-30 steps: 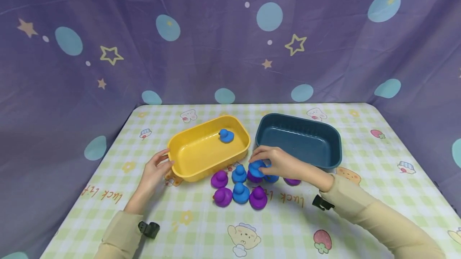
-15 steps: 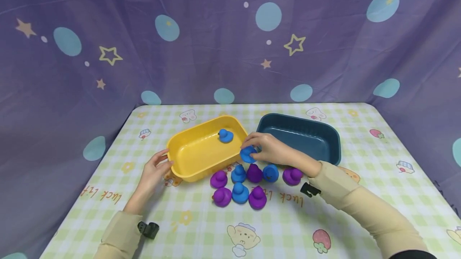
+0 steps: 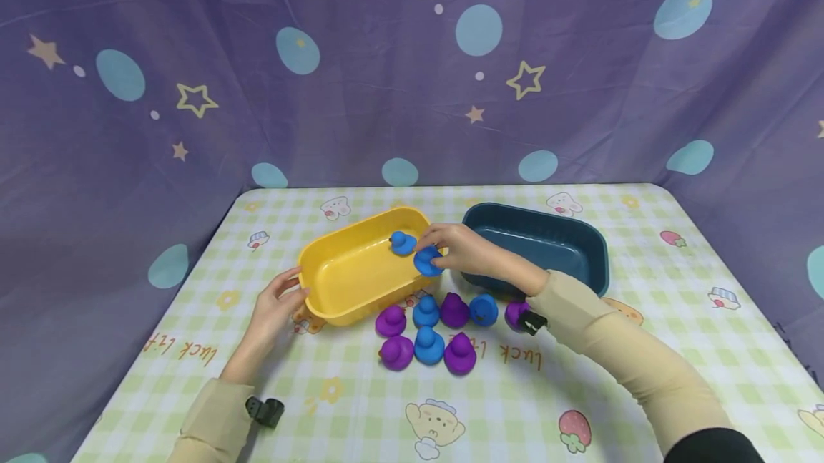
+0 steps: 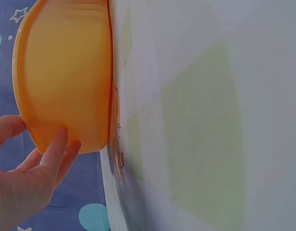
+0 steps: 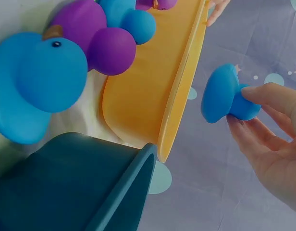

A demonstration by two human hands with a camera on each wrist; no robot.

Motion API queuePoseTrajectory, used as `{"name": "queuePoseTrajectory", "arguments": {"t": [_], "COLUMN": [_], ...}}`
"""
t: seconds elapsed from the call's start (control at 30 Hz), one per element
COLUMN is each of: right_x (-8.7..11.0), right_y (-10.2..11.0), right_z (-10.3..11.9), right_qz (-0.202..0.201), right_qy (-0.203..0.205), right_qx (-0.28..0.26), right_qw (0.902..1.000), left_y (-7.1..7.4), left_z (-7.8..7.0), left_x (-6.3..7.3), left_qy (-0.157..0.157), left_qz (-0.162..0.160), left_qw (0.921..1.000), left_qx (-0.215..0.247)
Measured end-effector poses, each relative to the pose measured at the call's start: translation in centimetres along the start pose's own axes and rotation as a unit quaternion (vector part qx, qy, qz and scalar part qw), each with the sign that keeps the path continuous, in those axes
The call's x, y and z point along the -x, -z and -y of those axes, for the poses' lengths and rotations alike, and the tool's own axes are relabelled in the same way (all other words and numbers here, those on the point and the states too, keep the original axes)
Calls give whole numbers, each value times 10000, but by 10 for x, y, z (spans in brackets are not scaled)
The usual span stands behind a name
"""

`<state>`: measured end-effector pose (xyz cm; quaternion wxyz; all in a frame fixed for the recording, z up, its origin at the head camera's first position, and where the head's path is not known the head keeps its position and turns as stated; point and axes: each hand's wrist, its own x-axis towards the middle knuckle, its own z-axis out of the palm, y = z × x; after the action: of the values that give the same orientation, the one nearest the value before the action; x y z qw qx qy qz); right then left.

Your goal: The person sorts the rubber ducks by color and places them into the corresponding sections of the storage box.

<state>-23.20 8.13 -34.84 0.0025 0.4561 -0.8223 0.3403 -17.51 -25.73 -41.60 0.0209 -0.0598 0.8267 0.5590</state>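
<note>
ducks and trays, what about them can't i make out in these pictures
Head view: part of the far-right purple duck, hidden behind the black wrist clip.
Head view: part of the dark blue tray, behind the right hand and forearm.
Left wrist view: the inside of the yellow tray, hidden by its outer wall.
Right wrist view: the rest of the dark blue tray, cut off by the bottom edge.

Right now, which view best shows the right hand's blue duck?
Right wrist: the blue duck is close up, its head pinched by the right hand. Head view shows it smaller, partly covered by that hand; left wrist doesn't show it.
</note>
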Motion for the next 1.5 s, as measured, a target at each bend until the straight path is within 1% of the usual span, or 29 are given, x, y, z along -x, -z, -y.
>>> {"name": "queuePoseTrajectory", "arguments": {"t": [0.2, 0.3, 0.47, 0.7, 0.83, 0.97, 1.1, 1.3, 1.5], "right_x": [-9, -13, -22, -31, -34, -38, -41, -46, -47], "right_y": [0, -1, -1, -5, -8, -11, -14, -20, -27], "right_z": [-4, -7, -11, -18, -22, -26, -30, -34, -41], "right_qz": [137, 198, 296, 445, 511, 606, 789, 1051, 1172], "right_qy": [-286, -325, -269, -425, -424, -387, -390, -567, -789], "right_qx": [-161, -165, -71, -15, 80, 186, 353, 411, 440], "right_qw": [9994, 9991, 9992, 9981, 9978, 9972, 9955, 9920, 9890], "left_y": [0, 0, 0, 0, 0, 0, 1, 1, 1], "left_z": [-3, -3, -2, -1, 0, -1, -1, -3, -3], "left_x": [2, 3, 2, 2, 2, 2, 2, 3, 4], "left_qy": [18, -7, -11, -54, -54, -30, -31, -46, -7], "left_qz": [29, 16, 36, 62, 46, 33, 32, 42, 58], "left_qw": [10000, 10000, 10000, 9999, 9999, 10000, 10000, 10000, 10000], "left_qx": [23, -5, -17, 59, 119, 62, 1, -12, -69]}}
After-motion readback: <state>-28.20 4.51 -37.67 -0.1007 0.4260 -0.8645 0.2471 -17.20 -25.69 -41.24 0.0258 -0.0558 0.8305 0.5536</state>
